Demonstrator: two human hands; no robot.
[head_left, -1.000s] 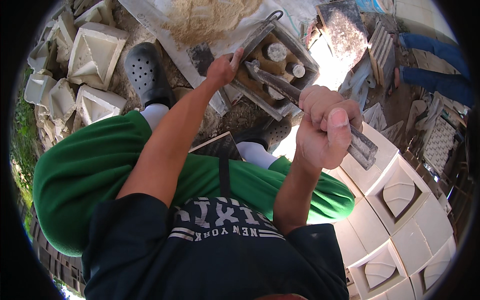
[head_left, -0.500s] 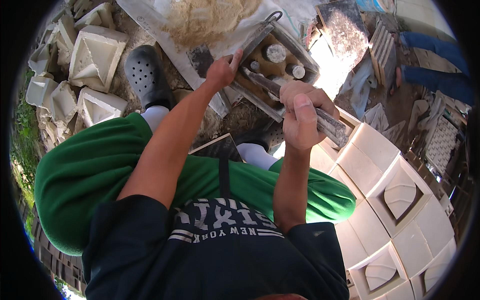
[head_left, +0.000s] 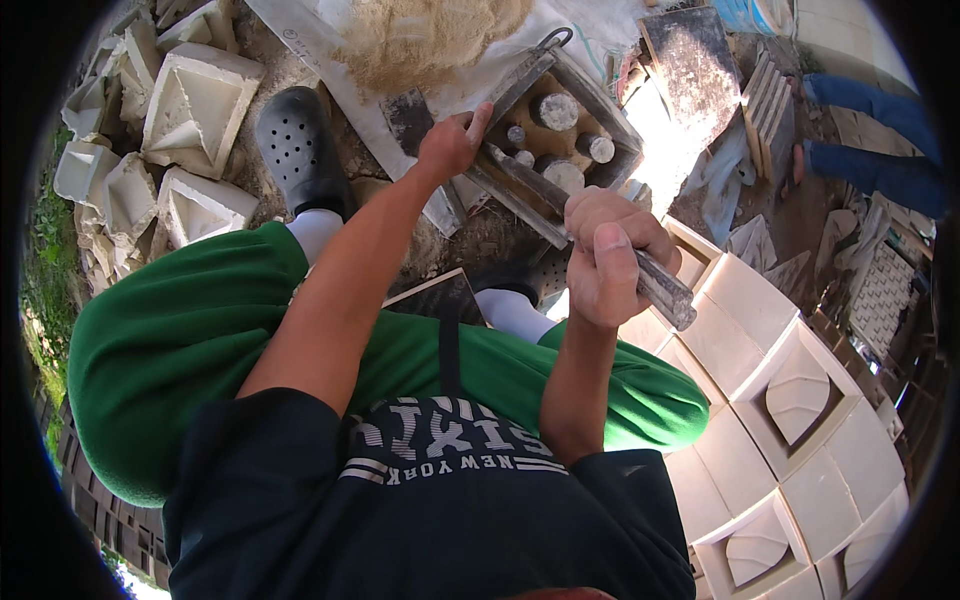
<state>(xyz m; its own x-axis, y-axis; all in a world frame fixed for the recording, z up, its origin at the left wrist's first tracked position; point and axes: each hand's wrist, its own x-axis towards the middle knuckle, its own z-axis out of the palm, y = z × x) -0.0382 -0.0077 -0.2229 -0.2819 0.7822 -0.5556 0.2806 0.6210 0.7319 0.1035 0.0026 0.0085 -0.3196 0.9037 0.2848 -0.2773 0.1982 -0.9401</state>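
My left hand (head_left: 450,147) is closed on the near left edge of a dark, rectangular box mould (head_left: 615,118). Inside the mould, several round grey-topped cylinders (head_left: 555,111) stand up from brown sandy fill. In my right hand (head_left: 612,255) is a thick, worn grey bar (head_left: 668,292), gripped in a fist with the thumb on top. The bar slants from the mould's near side down to the right, one end sticking out past my fist. Whether its far end touches the fill cannot be made out.
Pale sand (head_left: 430,40) lies on a white sheet beyond the mould. Broken cast blocks (head_left: 195,110) are heaped at left. Cream decorative blocks (head_left: 740,420) stand in rows at right. Another person's legs in jeans (head_left: 870,110) are at far right, near stacked slats (head_left: 765,110).
My right hand and the bar have come slightly nearer to me, uncovering more of the cylinders. My left hand stays on the mould's edge.
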